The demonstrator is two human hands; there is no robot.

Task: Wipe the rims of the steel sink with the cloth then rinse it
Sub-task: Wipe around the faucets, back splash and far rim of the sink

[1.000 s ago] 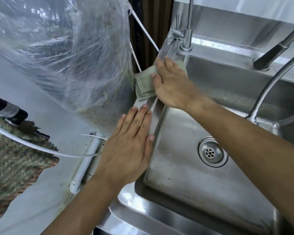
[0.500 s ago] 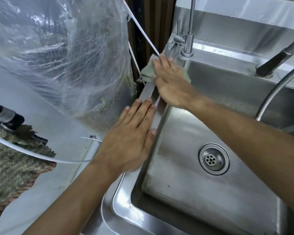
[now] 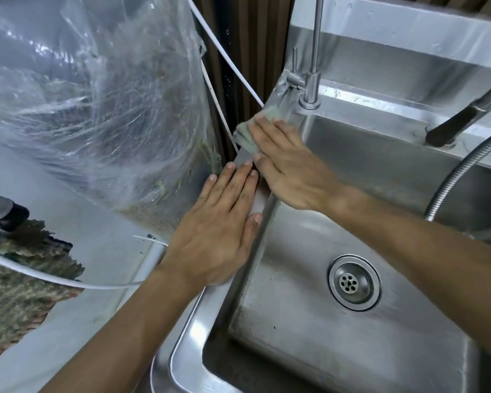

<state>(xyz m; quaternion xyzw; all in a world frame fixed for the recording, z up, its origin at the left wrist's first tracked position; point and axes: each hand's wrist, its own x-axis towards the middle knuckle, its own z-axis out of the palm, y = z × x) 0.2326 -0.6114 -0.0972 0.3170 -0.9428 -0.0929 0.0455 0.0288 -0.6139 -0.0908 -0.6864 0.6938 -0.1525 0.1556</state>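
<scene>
From the head view, the steel sink point(image 3: 309, 321) fills the lower right of the frame: a brushed, scuffed rectangular basin with rounded corners, a flat raised rim and a round perforated drain point(image 3: 354, 282) at centre right. A slim steel faucet point(image 3: 312, 66) rises from the back left corner of the rim, at the upper centre of the frame; a dark-handled tap point(image 3: 462, 120) and a ribbed metal hose point(image 3: 459, 171) stand at the right edge. The cloth point(image 3: 253, 129), pale green, folded in layers and somewhat blurred, lies on the sink's left rim just in front of the faucet base, upper centre. The right hand point(image 3: 287, 163) lies flat on it, fingers straight and close together, pressing the cloth onto the rim, with the forearm crossing the basin from the right. The left hand point(image 3: 221, 228) rests palm down on the same rim just below in the frame, fingers straight and slightly spread, its fingertips nearly meeting the right hand. A large crinkled clear plastic bag point(image 3: 97, 103) with bits of plant matter inside fills the upper left, beside thin white tubes point(image 3: 227, 61). At lower left a coarse, matted brownish-green mat point(image 3: 17, 293) shows.
</scene>
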